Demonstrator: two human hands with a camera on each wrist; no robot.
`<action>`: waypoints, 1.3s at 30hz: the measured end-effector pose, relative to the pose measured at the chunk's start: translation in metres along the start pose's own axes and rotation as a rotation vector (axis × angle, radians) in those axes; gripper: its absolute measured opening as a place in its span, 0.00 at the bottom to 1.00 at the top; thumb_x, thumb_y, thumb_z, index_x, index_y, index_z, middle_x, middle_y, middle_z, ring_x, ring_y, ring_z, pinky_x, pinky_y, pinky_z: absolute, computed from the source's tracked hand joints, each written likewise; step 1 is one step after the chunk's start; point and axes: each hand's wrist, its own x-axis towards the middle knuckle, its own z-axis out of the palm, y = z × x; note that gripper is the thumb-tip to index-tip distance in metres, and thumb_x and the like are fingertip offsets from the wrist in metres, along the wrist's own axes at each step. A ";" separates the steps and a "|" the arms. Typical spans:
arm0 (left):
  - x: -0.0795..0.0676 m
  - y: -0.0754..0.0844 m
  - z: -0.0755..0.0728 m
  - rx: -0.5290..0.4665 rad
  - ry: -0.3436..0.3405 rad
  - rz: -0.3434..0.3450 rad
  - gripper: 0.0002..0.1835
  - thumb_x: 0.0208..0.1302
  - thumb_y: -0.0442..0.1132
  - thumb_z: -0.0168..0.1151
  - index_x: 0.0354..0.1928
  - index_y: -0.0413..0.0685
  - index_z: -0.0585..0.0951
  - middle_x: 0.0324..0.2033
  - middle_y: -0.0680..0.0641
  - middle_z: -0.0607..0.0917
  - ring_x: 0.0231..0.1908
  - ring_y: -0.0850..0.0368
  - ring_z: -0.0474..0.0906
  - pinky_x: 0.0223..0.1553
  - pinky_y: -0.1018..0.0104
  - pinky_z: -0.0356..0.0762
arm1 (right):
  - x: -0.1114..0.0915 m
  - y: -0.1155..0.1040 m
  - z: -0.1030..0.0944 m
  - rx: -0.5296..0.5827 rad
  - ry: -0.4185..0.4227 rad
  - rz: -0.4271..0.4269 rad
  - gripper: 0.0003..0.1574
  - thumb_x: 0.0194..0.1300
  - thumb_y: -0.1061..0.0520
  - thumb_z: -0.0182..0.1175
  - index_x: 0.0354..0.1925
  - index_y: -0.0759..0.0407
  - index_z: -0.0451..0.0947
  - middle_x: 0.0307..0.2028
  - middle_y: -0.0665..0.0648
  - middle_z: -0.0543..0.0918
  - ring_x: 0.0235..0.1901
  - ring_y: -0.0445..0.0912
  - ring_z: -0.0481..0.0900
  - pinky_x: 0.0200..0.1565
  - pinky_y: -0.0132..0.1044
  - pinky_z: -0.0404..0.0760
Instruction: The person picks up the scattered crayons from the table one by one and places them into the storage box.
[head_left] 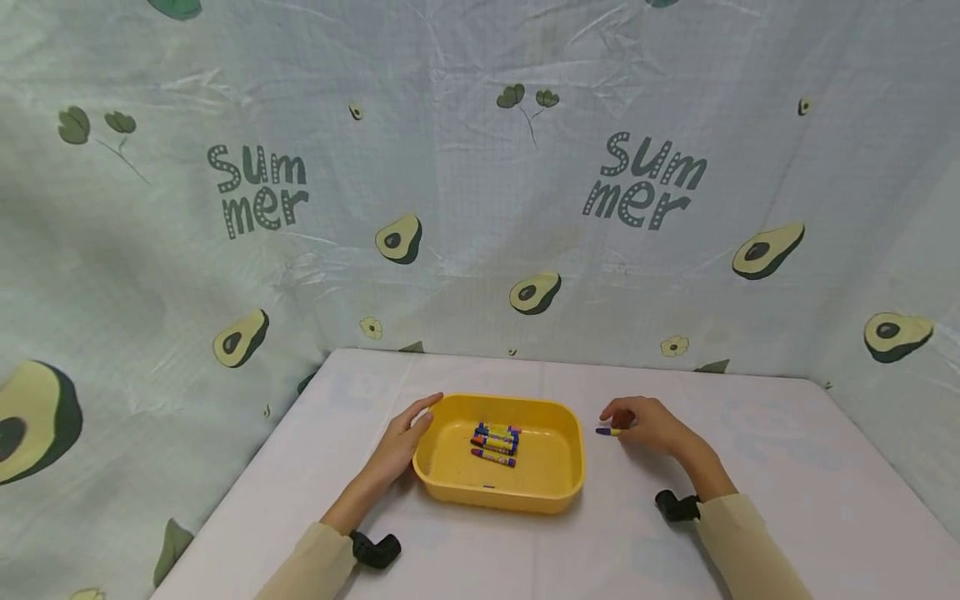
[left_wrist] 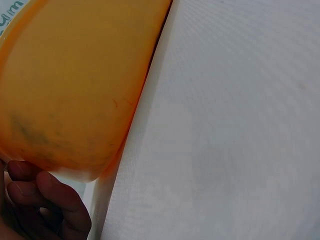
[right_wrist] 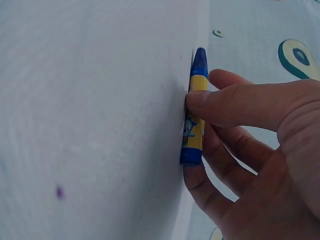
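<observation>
A yellow plastic tray (head_left: 525,492) lies on the white-covered table, with several crayons (head_left: 493,457) in yellow wrappers grouped inside it. My left hand (head_left: 397,446) rests against the tray's left side, its fingertips at the rim. The left wrist view shows bent fingers (left_wrist: 65,200) beside the tray wall (left_wrist: 75,90). To the right of the tray, my right hand (head_left: 652,425) pinches one crayon low over the table. In the right wrist view this crayon (right_wrist: 194,156) has a dark blue tip and a yellow-and-blue wrapper, with the thumb across it.
Behind the table hangs a pale cloth (head_left: 450,167) printed with avocados and lettering. The white tabletop (head_left: 615,542) reaches around the tray. Black wrist devices (head_left: 377,551) sit on both forearms. A small purple spot (right_wrist: 60,192) shows in the right wrist view.
</observation>
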 end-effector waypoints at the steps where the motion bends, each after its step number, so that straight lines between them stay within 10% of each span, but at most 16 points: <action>1: 0.000 0.000 0.000 0.000 0.001 -0.003 0.23 0.84 0.42 0.44 0.76 0.54 0.70 0.77 0.45 0.68 0.79 0.43 0.58 0.78 0.39 0.55 | 0.000 0.000 0.000 0.001 -0.006 0.004 0.19 0.61 0.71 0.65 0.47 0.54 0.85 0.38 0.52 0.84 0.39 0.46 0.77 0.47 0.43 0.84; 39: 0.000 -0.004 -0.001 -0.014 -0.010 0.015 0.24 0.84 0.42 0.45 0.76 0.52 0.69 0.77 0.45 0.67 0.79 0.43 0.60 0.78 0.41 0.57 | -0.010 -0.028 -0.027 0.113 -0.083 -0.167 0.21 0.64 0.68 0.64 0.55 0.59 0.84 0.46 0.60 0.85 0.41 0.48 0.78 0.39 0.31 0.84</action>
